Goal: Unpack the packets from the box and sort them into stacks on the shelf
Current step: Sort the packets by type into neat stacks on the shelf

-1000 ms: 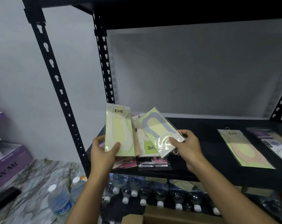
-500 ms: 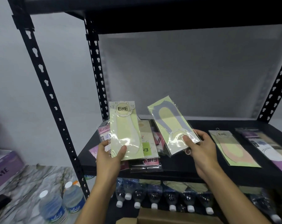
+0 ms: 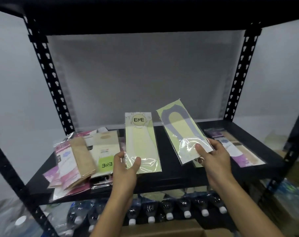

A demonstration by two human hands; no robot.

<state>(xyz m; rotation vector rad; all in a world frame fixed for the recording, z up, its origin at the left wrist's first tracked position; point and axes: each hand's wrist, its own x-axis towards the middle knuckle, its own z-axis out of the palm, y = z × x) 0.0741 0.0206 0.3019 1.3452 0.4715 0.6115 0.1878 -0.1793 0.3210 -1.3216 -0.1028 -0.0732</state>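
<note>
2 packets are in hand, both held above the shelf, neither touching it. L hand pinches the pale-green ENE packet by its lower end, thumb on front, fingers curled behind. R hand grasps the grey-sock packet at its lower end the same way, top tilted to the left.

Sorting looks partly done, approx early-to-mid by my read. A loose mixed pile of pink, tan & cream packets lies unstacked on the shelf's left side. On the right a purple-label packet lies flat; a greenish edge shows just under the R hand.

Cardboard box sits at the bottom edge, contents not visible, so can't tell how many remain. Left to do: place these 2, then work thru the pile.
</note>
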